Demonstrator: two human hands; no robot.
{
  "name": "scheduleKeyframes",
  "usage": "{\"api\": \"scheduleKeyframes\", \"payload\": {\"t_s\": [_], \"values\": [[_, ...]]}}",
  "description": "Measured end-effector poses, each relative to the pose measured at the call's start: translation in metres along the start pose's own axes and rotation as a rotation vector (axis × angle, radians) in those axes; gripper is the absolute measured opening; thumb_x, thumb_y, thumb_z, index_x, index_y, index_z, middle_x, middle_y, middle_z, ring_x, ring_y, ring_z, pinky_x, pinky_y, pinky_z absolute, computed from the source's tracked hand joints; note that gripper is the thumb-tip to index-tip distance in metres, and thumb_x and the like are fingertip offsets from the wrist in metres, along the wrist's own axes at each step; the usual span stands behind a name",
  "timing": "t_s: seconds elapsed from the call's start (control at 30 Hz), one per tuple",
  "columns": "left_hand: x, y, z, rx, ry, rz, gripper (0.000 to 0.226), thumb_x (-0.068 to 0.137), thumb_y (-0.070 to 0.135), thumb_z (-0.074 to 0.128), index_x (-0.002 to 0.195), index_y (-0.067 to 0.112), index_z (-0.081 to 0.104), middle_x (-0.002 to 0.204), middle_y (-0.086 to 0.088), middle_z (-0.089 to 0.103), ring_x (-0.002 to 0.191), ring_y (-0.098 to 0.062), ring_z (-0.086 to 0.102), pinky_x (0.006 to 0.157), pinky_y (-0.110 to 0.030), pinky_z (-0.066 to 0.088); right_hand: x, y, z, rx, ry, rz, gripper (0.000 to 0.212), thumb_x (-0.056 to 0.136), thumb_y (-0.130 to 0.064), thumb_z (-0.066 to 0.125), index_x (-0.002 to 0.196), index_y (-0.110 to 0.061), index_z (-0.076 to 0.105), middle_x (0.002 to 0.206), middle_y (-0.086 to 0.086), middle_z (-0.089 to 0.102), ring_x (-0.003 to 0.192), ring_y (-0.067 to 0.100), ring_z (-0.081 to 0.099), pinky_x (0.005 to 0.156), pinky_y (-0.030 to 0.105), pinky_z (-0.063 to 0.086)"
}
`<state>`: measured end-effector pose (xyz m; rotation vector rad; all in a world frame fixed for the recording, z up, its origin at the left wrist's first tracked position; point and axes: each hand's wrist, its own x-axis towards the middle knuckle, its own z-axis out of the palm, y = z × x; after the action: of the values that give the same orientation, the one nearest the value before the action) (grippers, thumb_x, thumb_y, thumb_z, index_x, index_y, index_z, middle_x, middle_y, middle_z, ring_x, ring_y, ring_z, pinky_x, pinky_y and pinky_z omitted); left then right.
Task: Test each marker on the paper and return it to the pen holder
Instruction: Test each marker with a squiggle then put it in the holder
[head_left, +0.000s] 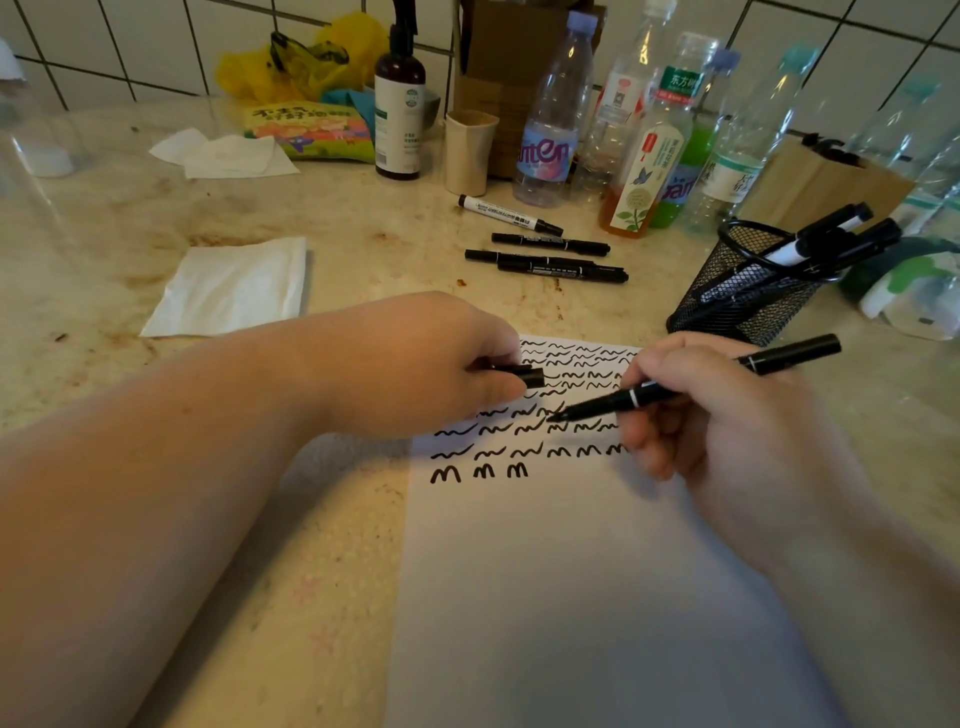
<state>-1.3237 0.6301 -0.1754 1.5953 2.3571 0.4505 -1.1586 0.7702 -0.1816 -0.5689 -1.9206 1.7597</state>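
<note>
cap off, tip down: one marker mid-test

the right hand (727, 415) grips an uncapped black marker (691, 384) in a writing hold, its barrel slanting up and to the right so the tip meets the paper (571, 571) among the rows of black squiggles. the slant looks chosen to put the nib flat on the sheet and keep the marks in sight.

the left hand (441, 369) is closed around the cap (524, 375), pinched at the fingertips and resting on the paper's upper left edge. that likely serves two ends: it pins the sheet, and it keeps the cap close for recapping.

the mesh pen holder (748, 291) stands just beyond the right hand with several markers leaning in it, presumably the tested ones, an easy drop from the writing spot. four more markers (550, 254) lie capped in a loose row on the table (363, 249) behind the paper, apart from the holder, which suggests they still await testing.
</note>
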Motion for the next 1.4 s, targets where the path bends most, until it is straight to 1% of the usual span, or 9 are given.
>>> {"api": "scheduleKeyframes", "payload": {"t_s": [0.2,0.4,0.53,0.87,1.03,1.1,1.17,1.27,1.4], "values": [[-0.002,0.004,-0.002,-0.025,-0.006,-0.004,0.013,0.095,0.044,0.051,0.095,0.037,0.061,0.078,0.012,0.068,0.070,-0.002,0.058,0.063,-0.024,0.044,0.004,0.001,-0.003,0.037,0.080,-0.053,0.017,0.078,-0.020,0.063,0.063,-0.016,0.070,0.052,0.005,0.056,0.047,0.018,0.047,0.044,0.026,0.038],[-0.003,0.007,-0.003,-0.048,0.000,0.005,0.010,0.096,0.043,0.051,0.095,0.039,0.060,0.077,0.013,0.067,0.067,-0.002,0.057,0.060,-0.022,0.041,0.003,0.002,-0.003,0.063,0.025,-0.060,0.010,0.076,-0.019,0.066,0.066,-0.018,0.069,0.059,0.009,0.064,0.050,0.019,0.055,0.046,0.024,0.045],[-0.005,0.011,-0.005,-0.091,0.018,0.033,0.015,0.093,0.046,0.051,0.103,0.042,0.062,0.081,0.016,0.068,0.073,-0.003,0.060,0.066,-0.024,0.049,0.001,0.001,0.000,0.033,-0.036,-0.072,0.014,0.068,-0.021,0.082,0.073,-0.014,0.071,0.065,0.010,0.071,0.054,0.019,0.062,0.050,0.025,0.049],[-0.006,0.017,-0.007,-0.159,0.079,0.075,0.011,0.091,0.039,0.058,0.089,0.034,0.067,0.074,0.009,0.068,0.069,-0.008,0.062,0.063,-0.027,0.051,-0.001,0.002,0.002,0.026,-0.042,-0.166,0.019,0.062,-0.032,0.083,0.075,-0.020,0.078,0.072,0.016,0.075,0.060,0.025,0.070,0.059,0.031,0.054],[-0.005,0.014,-0.010,-0.239,0.066,0.072,0.010,0.090,0.038,0.060,0.082,0.037,0.067,0.075,0.020,0.068,0.063,-0.003,0.060,0.056,-0.019,0.045,0.001,0.002,0.002,0.019,-0.056,-0.180,0.015,0.068,-0.029,0.080,0.078,-0.017,0.077,0.071,0.014,0.074,0.060,0.023,0.068,0.058,0.028,0.053],[-0.002,0.013,-0.010,-0.198,0.043,0.055,0.006,0.090,0.041,0.060,0.086,0.040,0.065,0.076,0.024,0.067,0.065,0.003,0.059,0.055,-0.013,0.041,0.001,0.003,0.003,-0.057,-0.030,-0.200,0.018,0.073,-0.029,0.074,0.081,-0.013,0.075,0.064,0.008,0.071,0.055,0.016,0.063,0.053,0.020,0.048],[0.002,0.011,-0.006,-0.125,0.041,0.038,0.014,0.089,0.047,0.060,0.101,0.041,0.064,0.079,0.017,0.068,0.070,0.001,0.060,0.059,-0.016,0.043,0.002,0.002,0.004,-0.143,0.007,-0.220,0.026,0.075,-0.036,0.071,0.087,-0.014,0.075,0.058,0.002,0.065,0.052,0.012,0.058,0.050,0.016,0.044],[0.002,0.004,-0.002,-0.068,0.060,0.005,0.026,0.087,0.053,0.059,0.110,0.041,0.062,0.081,0.012,0.065,0.073,-0.003,0.059,0.064,-0.021,0.048,0.004,-0.003,0.000,-0.060,0.123,-0.192,0.027,0.081,-0.036,0.069,0.091,-0.012,0.076,0.060,0.001,0.062,0.056,0.014,0.056,0.052,0.020,0.045],[0.001,0.001,-0.001,-0.041,0.076,-0.007,0.023,0.086,0.054,0.059,0.104,0.041,0.065,0.080,0.015,0.064,0.071,-0.001,0.058,0.061,-0.017,0.044,0.009,-0.028,-0.020,0.027,0.273,-0.223,0.021,0.096,-0.023,0.060,0.091,-0.011,0.077,0.067,0.005,0.069,0.059,0.017,0.060,0.057,0.027,0.048]]}}
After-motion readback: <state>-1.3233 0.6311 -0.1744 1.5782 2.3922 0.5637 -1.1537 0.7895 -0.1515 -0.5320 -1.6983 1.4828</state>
